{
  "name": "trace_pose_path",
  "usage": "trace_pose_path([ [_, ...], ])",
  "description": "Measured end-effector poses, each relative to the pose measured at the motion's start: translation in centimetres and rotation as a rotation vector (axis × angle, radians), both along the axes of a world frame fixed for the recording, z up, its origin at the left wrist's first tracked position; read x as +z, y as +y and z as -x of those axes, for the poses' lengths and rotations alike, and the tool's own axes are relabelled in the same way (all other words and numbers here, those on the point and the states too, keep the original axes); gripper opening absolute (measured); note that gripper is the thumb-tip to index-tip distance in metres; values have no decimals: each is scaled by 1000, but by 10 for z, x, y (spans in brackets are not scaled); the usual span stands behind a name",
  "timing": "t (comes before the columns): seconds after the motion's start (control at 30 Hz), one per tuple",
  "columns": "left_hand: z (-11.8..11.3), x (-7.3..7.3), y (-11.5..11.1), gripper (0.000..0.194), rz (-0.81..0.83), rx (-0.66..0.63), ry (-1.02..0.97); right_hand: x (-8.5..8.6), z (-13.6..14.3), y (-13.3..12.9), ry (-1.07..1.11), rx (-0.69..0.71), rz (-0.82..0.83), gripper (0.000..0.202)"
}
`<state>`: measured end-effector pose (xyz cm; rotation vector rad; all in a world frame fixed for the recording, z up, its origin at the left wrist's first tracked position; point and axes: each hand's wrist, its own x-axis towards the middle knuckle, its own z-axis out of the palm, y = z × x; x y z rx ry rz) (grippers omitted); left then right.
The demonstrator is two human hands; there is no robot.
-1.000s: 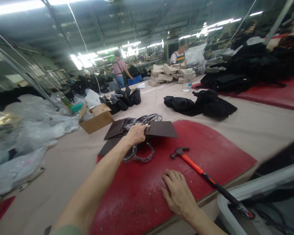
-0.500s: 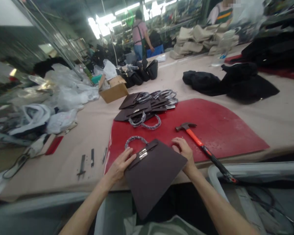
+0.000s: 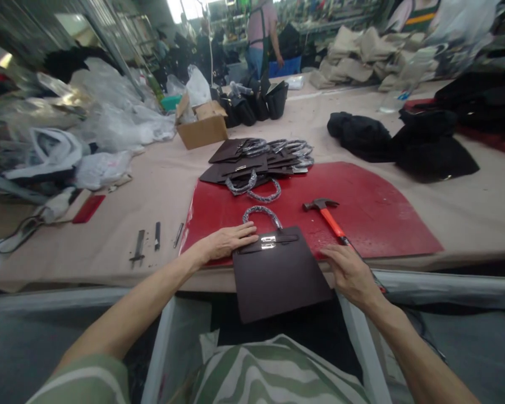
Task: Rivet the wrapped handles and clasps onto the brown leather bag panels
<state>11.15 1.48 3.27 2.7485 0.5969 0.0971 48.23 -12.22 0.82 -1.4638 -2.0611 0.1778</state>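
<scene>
A dark brown bag panel [image 3: 280,286] with a metal clasp [image 3: 268,242] lies at the table's front edge, its lower part overhanging. Its looped handle [image 3: 261,211], wrapped in clear plastic, points away from me. My left hand [image 3: 231,241] rests flat over the panel's upper left corner, fingers stretched towards the clasp. Off the panel's right side, my right hand [image 3: 349,275] is half open with loosely bent fingers and no visible hold on anything. Behind it runs the handle of a claw hammer [image 3: 331,222], partly hidden by the hand.
A red mat [image 3: 374,213] covers the middle of the table. Similar brown panels [image 3: 246,165] with wrapped handles are piled behind. Small metal tools [image 3: 138,247] lie left. Farther back are a cardboard box [image 3: 202,130], black cloth pieces [image 3: 433,151] and a person [image 3: 261,33].
The panel has turned to lie straighter. My right hand has come away from its right edge towards the hammer handle. My left hand has flattened on the upper left corner.
</scene>
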Motion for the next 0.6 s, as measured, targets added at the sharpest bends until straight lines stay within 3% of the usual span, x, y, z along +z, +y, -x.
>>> trace_pose_path([
  [0.13,-6,0,0,53,-42,22,35,18,49,16,-2,40,-13,31],
  [0.27,-1,-9,-12,63,-164,210,-51,17,105,41,-182,67,66,47],
  [0.37,1,-19,-45,61,-229,579,-241,6,125,47,-242,43,64,47],
  [0.47,-8,-30,-98,35,-200,1021,-502,-1,129,46,-235,-29,40,43],
  [0.6,-36,-47,-159,25,195,1301,-619,-2,131,43,-229,-70,42,42],
])
